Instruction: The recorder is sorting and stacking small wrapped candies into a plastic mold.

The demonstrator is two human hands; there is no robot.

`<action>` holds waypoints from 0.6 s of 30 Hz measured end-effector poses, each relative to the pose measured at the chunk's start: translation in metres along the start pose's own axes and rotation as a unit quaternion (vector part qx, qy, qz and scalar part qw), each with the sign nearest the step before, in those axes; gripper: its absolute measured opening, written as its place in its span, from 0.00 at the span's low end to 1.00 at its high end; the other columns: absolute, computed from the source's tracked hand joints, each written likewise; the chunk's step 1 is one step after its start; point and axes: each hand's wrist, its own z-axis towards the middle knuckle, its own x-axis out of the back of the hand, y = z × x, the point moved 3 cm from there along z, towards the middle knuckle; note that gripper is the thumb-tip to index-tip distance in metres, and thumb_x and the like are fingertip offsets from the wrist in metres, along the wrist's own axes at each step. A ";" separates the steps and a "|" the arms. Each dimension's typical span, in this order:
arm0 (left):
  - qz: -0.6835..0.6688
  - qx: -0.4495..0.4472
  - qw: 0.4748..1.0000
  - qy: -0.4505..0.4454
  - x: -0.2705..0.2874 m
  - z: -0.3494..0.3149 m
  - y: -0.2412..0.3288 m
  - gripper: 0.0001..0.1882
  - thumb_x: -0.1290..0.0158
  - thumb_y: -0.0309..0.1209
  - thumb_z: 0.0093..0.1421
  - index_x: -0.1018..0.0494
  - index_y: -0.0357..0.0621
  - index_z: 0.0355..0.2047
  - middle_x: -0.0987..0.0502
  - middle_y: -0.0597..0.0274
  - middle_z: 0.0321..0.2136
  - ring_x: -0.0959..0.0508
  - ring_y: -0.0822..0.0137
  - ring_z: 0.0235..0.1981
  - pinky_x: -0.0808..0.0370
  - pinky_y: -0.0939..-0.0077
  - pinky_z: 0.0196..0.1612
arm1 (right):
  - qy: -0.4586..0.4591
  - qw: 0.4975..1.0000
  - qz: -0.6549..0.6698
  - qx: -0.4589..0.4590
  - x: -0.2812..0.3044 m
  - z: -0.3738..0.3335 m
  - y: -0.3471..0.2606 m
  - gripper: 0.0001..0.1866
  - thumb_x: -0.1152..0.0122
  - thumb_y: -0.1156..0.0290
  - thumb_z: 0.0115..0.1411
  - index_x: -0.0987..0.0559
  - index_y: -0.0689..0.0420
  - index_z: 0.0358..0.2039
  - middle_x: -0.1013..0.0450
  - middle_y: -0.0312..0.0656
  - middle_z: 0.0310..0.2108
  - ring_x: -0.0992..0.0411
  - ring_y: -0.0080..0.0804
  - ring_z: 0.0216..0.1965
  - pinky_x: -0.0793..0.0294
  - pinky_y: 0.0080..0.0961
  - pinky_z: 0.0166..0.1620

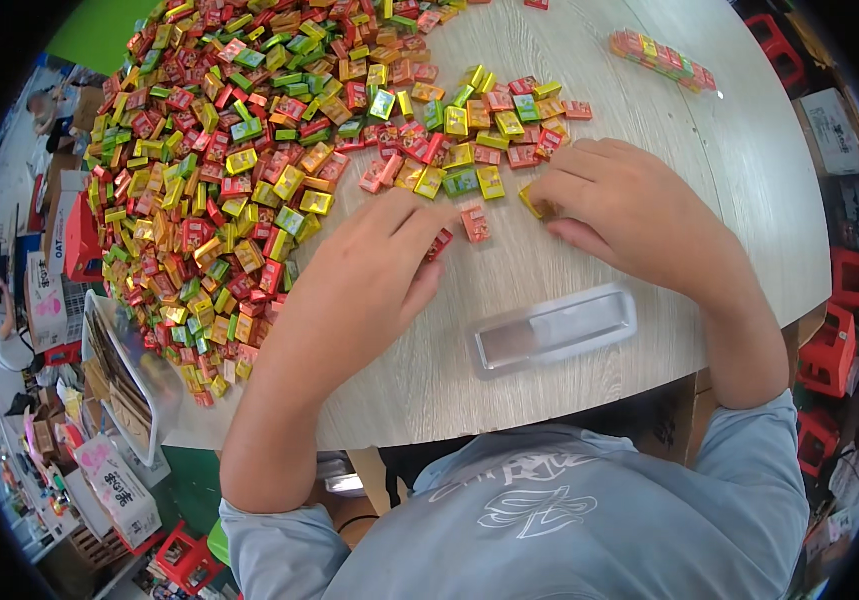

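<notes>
My left hand [377,245] is closed, its thumb and fingers pinching a small red block-shaped packet [437,245]. To its right, my right hand [624,205] curls its fingers round a yellow packet [531,203]. An orange-pink packet [475,224] lies on the table between the two hands. Just beyond them is a loose cluster of red, yellow, green and orange packets [456,122]. Nearer to me, a clear plastic tray [561,357], long and narrow, rests slightly slanted on the tabletop. The fingertips of both hands are partly hidden.
A large heap of the same shiny packets [239,160] covers the left of the pale wooden table [749,230]. At the far right lies a long row of packets [661,60]. A bin with cardboard [154,400] stands by the left edge; red stools [829,350] are beyond the right edge.
</notes>
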 end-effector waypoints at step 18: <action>0.030 0.026 0.999 0.013 -0.012 0.011 0.003 0.16 0.35 0.38 0.62 0.21 0.46 0.48 0.24 0.54 0.38 0.19 0.49 0.41 0.21 0.55 0.43 | -0.016 0.999 0.005 -0.050 0.010 -0.008 0.012 0.11 0.35 0.73 0.62 0.23 0.61 0.44 0.25 0.47 0.39 0.25 0.51 0.44 0.25 0.42 0.46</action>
